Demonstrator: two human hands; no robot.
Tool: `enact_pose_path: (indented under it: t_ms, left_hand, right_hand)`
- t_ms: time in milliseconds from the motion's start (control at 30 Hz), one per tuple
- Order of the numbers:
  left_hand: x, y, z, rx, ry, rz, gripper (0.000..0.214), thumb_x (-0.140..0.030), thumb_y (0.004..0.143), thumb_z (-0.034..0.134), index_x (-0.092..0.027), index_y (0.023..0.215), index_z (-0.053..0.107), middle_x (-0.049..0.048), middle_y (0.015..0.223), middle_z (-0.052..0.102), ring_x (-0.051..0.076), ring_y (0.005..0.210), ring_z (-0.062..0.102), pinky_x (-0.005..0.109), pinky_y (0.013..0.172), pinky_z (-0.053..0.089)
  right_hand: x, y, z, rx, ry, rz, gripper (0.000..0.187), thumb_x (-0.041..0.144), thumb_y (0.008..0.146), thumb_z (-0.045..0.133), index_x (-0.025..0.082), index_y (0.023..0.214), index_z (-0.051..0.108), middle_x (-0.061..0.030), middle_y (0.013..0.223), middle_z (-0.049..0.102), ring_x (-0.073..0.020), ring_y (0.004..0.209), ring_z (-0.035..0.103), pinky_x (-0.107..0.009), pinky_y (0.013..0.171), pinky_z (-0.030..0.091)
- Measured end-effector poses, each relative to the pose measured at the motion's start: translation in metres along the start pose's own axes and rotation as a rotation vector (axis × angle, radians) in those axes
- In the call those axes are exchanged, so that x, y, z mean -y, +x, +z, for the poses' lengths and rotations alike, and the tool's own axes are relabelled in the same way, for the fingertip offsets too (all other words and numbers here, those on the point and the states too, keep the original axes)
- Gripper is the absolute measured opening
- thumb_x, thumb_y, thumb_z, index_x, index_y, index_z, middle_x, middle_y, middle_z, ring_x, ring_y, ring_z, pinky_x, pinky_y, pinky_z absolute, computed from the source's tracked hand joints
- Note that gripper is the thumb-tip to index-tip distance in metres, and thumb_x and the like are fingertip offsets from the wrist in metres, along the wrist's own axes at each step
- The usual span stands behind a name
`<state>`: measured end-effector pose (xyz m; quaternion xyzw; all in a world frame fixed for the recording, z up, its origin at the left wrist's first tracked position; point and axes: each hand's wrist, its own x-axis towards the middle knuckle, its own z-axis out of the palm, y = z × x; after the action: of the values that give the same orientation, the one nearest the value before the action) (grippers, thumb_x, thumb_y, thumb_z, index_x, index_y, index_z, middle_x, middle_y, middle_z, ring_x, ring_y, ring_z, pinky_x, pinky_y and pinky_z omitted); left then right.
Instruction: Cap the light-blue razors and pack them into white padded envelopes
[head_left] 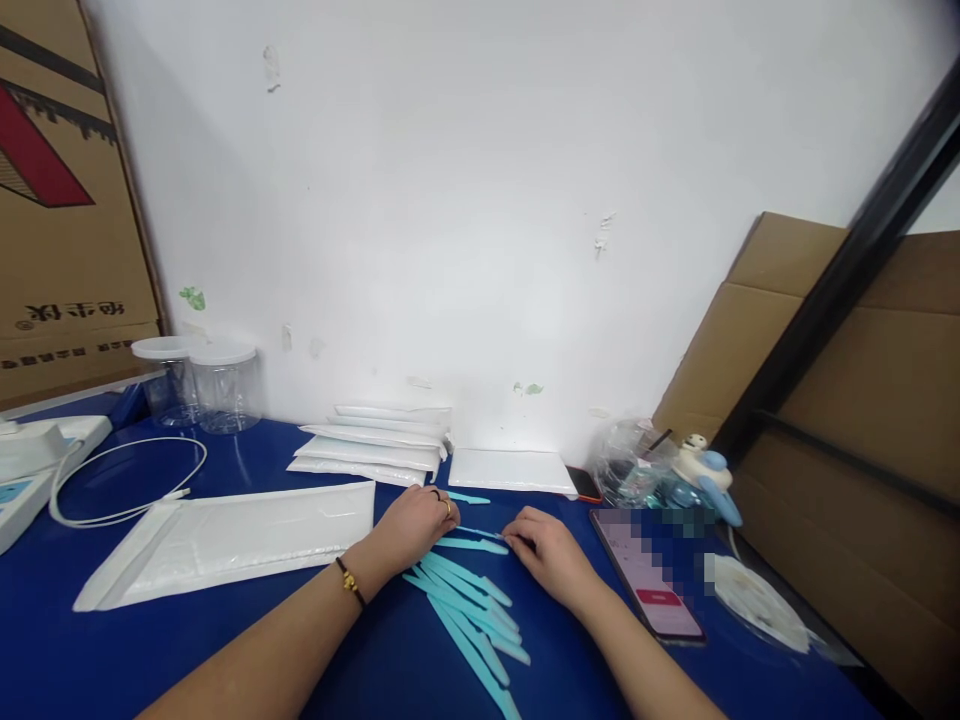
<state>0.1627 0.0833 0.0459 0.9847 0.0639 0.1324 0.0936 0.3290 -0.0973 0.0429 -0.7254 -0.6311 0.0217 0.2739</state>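
My left hand (417,524), with a ring and a dark bracelet, is closed on one end of a thin teal eyebrow razor (478,532). At its other end, the fingertips of my right hand (551,556) are pinched together. Just below lies a fanned pile of teal eyebrow razors (469,610), and another single razor (469,498) lies beyond my left fingers. Left of my left hand, a long white padded mailer (247,540) lies flat.
White mailers (367,445) are stacked by the wall, with another white packet (510,470) beside them. A phone (649,580) lies right. Clear lidded jars (225,390), a white cable (127,445) and a power strip (30,470) stand left. Cardboard (862,480) borders the right side.
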Motion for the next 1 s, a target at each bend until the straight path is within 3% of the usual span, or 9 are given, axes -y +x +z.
enact_pose_path:
  t_ms: [300, 433, 533, 633, 767, 1000]
  left_hand:
    - [-0.014, 0.002, 0.005, -0.005, -0.050, 0.062, 0.022, -0.022, 0.090, 0.044, -0.021, 0.083, 0.064, 0.0021, 0.086, 0.065, 0.018, 0.086, 0.057, 0.029, 0.079, 0.039]
    - [-0.003, -0.002, 0.004, -0.102, -0.063, -0.009, 0.028, -0.027, 0.091, 0.042, -0.023, 0.113, 0.058, 0.0050, 0.119, 0.058, 0.020, 0.111, 0.050, 0.032, 0.096, 0.037]
    - [0.005, -0.004, 0.007, -0.083, -0.028, -0.032, 0.037, -0.030, 0.092, 0.041, -0.021, 0.126, 0.050, 0.0072, 0.132, 0.050, 0.021, 0.122, 0.042, 0.035, 0.103, 0.032]
    - [0.006, -0.004, 0.008, -0.051, -0.010, -0.028, 0.034, -0.030, 0.092, 0.040, -0.021, 0.122, 0.055, 0.0069, 0.124, 0.057, 0.022, 0.118, 0.047, 0.036, 0.100, 0.034]
    - [0.003, -0.002, 0.001, -0.021, -0.036, 0.000, 0.027, -0.022, 0.090, 0.043, -0.023, 0.107, 0.064, 0.0034, 0.110, 0.065, 0.020, 0.105, 0.056, 0.030, 0.089, 0.041]
    - [0.004, 0.000, -0.005, -0.004, -0.101, -0.021, 0.022, -0.013, 0.084, 0.047, -0.021, 0.081, 0.068, 0.0007, 0.086, 0.066, 0.015, 0.084, 0.059, 0.024, 0.079, 0.041]
  right_hand:
    - [0.006, 0.000, 0.005, 0.025, 0.032, -0.049, 0.022, 0.020, 0.088, 0.047, 0.022, 0.089, 0.069, -0.0032, 0.083, 0.062, -0.0160, 0.079, 0.059, -0.025, 0.072, 0.045]
    - [-0.019, -0.001, -0.013, -0.133, 0.017, 0.044, 0.024, 0.020, 0.088, 0.046, 0.021, 0.094, 0.069, -0.0055, 0.089, 0.064, -0.0174, 0.082, 0.060, -0.028, 0.077, 0.046]
    - [-0.043, -0.006, -0.024, -0.209, -0.050, 0.125, 0.024, 0.017, 0.085, 0.047, 0.019, 0.095, 0.069, -0.0068, 0.092, 0.064, -0.0190, 0.085, 0.060, -0.031, 0.080, 0.046]
    - [-0.054, -0.010, -0.027, -0.140, -0.104, 0.156, 0.024, 0.017, 0.081, 0.051, 0.018, 0.099, 0.068, -0.0073, 0.096, 0.063, -0.0199, 0.089, 0.060, -0.031, 0.083, 0.046]
    - [-0.046, -0.008, -0.023, -0.020, -0.157, 0.190, 0.020, 0.019, 0.083, 0.051, 0.019, 0.092, 0.069, -0.0066, 0.091, 0.063, -0.0199, 0.087, 0.059, -0.029, 0.079, 0.046]
    - [-0.018, -0.002, -0.012, 0.002, -0.070, 0.026, 0.022, 0.019, 0.089, 0.044, 0.020, 0.090, 0.066, -0.0049, 0.088, 0.062, -0.0177, 0.085, 0.058, -0.027, 0.076, 0.045]
